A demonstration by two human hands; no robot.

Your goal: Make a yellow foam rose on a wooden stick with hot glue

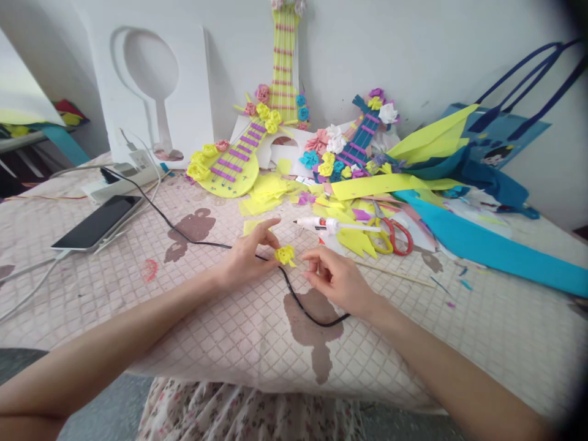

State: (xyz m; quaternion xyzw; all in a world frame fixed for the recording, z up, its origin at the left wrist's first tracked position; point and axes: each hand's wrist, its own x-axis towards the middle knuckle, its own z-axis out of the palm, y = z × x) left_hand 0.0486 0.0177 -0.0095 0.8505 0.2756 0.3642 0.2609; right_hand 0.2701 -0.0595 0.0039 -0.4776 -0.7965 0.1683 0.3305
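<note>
A small yellow paper flower (285,255) is at the middle of the view, its edge at the thumb of my left hand (250,254). That hand's index finger is raised, apart from the flower. Just right of the flower, my right hand (337,275) has curled fingers with the thumb near the fingertips; whether something tiny is between them cannot be made out. A white glue gun (326,225) lies behind my right hand. Yellow paper pieces (266,191) are spread behind both hands.
A black cable (206,243) runs under my left hand. Scissors (400,237) and a thin stick (397,273) lie right. Decorated paper guitars (236,162) stand behind, with blue paper strips (496,245) at right. A phone (98,222) and power strip (124,180) lie left.
</note>
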